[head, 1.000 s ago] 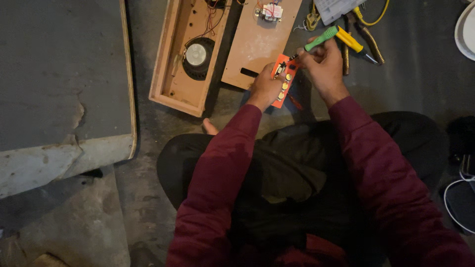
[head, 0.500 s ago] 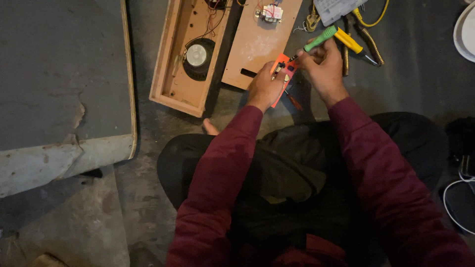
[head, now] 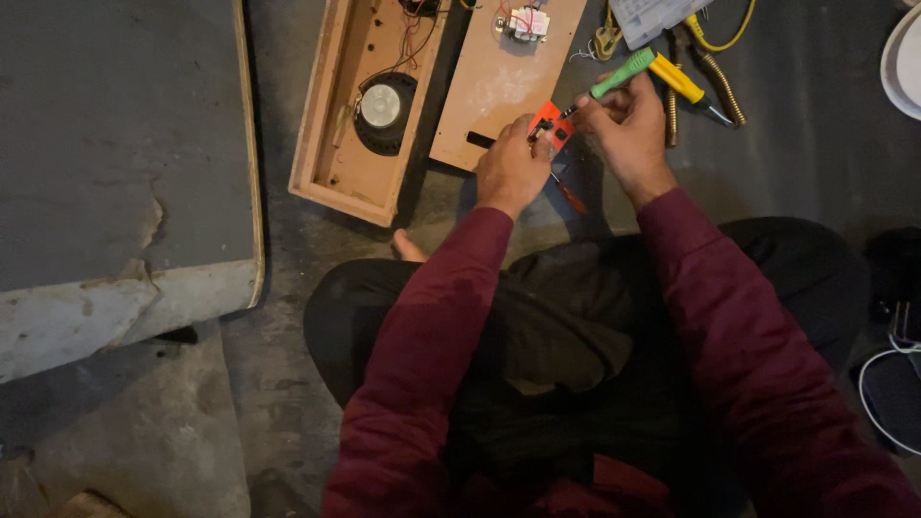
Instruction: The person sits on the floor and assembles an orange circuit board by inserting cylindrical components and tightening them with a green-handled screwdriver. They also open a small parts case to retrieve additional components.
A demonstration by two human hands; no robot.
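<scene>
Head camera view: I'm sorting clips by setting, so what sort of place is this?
Probably an informal repair spot on a bare concrete floor, not a bench. The person sits cross-legged; an opened wooden speaker box and pliers lie on the ground, while the right hand works a green screwdriver on a small red board held in the left hand.

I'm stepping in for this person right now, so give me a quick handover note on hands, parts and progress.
Left hand grips a small red circuit board above the floor.
Right hand holds a green-handled screwdriver, its tip at the board's top edge.
Wooden speaker box lies open to the left, speaker inside; its loose wooden panel lies beside it, wired part on top.
Pliers lie right of the hands.
Done: box opened.
Left: the board is not mounted; the panel is off.
</scene>
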